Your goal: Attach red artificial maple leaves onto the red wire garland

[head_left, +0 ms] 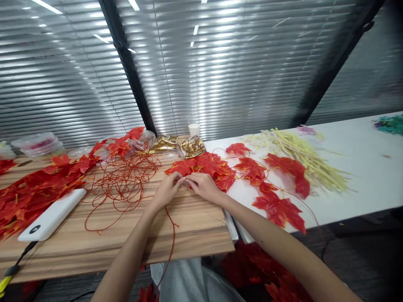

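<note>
My left hand (170,189) and my right hand (204,186) meet fingertip to fingertip above the wooden table, both closed in a pinch. A thin red cord (173,235) comes out from under my left hand and hangs over the front edge. What sits between the fingertips is too small to make out. Right behind my hands lies a heap of red maple leaves (209,162) made of fabric, with yellow edges. More strung maple leaves (280,209) spread to the right on the white table.
A tangled pile of red cord (126,180) lies left of my hands. Further left are a white power bank (53,214) and a heap of leaves (40,184). Gold packets (190,147) and a paper cup (194,129) stand behind; pale yellow strips (308,159) lie at right.
</note>
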### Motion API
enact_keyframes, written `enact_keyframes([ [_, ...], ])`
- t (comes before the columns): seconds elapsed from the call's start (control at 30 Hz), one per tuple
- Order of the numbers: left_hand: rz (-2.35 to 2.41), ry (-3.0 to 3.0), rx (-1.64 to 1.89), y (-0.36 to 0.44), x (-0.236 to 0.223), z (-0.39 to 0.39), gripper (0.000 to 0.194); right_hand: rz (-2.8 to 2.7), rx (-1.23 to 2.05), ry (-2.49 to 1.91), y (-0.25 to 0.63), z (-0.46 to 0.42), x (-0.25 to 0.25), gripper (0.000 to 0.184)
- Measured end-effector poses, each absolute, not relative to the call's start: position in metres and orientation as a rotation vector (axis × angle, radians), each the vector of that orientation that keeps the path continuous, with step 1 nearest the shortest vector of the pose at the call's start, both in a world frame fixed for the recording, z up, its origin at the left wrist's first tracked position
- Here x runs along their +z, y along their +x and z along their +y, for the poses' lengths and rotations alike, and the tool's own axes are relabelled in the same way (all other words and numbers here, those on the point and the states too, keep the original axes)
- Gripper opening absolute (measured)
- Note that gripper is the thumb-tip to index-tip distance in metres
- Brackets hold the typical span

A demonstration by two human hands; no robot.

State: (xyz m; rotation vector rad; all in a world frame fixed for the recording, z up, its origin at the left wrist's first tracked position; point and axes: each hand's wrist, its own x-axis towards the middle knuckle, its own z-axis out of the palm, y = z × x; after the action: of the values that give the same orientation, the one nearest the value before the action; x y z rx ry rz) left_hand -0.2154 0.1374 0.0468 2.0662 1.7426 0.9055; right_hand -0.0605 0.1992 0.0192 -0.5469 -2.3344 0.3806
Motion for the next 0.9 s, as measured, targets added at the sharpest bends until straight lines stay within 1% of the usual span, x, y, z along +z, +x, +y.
enact_keyframes([
  [0.2,1.773,2.025,1.009,-0.215,0.049,0.137,0.035,-1.966,0.583,-0.616,-0.061,0.204,0.022,0.02],
  [0.5,1.913,1.957,1.135,-0.218,0.053,0.135,0.035,-1.5,0.756,-0.781,-0.051,0.219,0.033,0.027],
  [0.67,1.931,1.952,1.118,-0.215,0.056,0.133,0.037,-1.324,0.804,-0.847,-0.046,0.233,0.03,0.031],
  [0.9,1.798,1.966,1.125,-0.214,0.05,0.135,0.037,-1.227,0.788,-0.837,-0.041,0.247,0.028,0.031],
])
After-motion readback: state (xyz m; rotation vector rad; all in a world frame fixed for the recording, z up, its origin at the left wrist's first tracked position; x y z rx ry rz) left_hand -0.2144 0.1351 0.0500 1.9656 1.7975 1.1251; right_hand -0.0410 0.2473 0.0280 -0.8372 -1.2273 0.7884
